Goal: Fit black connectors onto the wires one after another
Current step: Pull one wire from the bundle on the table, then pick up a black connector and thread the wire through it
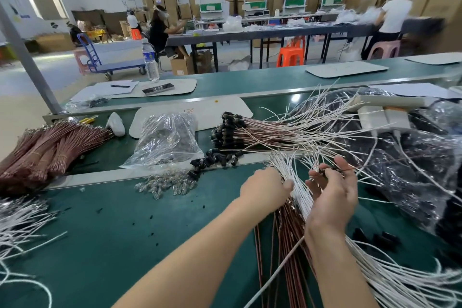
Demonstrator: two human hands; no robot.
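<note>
Both hands deep in the wire pile on the green bench [125, 232]

The left hand [265, 190] is wrapped round the bundle of white and brown wires [296, 210]. Right beside it, the right hand [332, 195] has its fingers curled up, pinching a black connector [325, 171] at the tips. The loose black connectors [217, 159] sit in a heap just past the left hand, next to a clear plastic bag [167, 137] and a scatter of small clear parts [162, 185]. The capped wires [227, 130] are stacked behind that. Splayed white wire ends and a shiny black bag [400, 170] crowd the right side, and tied brown bundles [45, 150] lie far left.
</note>
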